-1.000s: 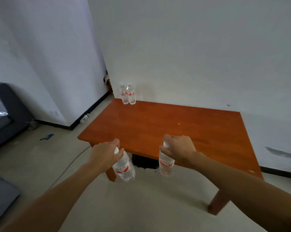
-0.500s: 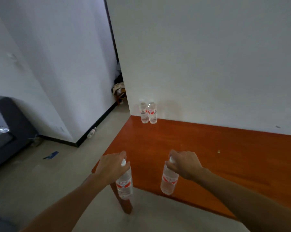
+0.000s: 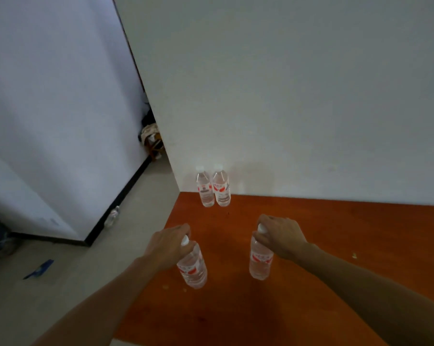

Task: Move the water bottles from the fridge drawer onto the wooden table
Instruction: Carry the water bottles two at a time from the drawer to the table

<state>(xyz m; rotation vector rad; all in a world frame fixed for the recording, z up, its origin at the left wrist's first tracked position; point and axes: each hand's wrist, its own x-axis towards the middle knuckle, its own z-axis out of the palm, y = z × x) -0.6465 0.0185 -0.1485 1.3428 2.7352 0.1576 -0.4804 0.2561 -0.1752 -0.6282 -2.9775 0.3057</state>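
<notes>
My left hand [image 3: 166, 245] grips a clear water bottle [image 3: 193, 267] by its white cap; the bottle hangs tilted above the wooden table [image 3: 335, 245]. My right hand [image 3: 280, 236] holds a second water bottle [image 3: 260, 262] by the neck, also over the table's top. Both carry red-and-white labels. Two more bottles, one on the left [image 3: 206, 189] and one on the right [image 3: 221, 187], stand upright side by side at the table's far left corner against the wall. The fridge drawer is out of view.
A white wall [image 3: 298, 96] rises right behind the table. To the left, a floor passage [image 3: 61, 270] runs past a dark baseboard, with a blue scrap [image 3: 39, 268] on it, a small object by the baseboard [image 3: 112, 216] and clutter [image 3: 151, 141] at the far end.
I have come closer to the table. Both hands with their bottles, which hung in front of the near edge, are now over the tabletop. The two standing bottles have not moved.
</notes>
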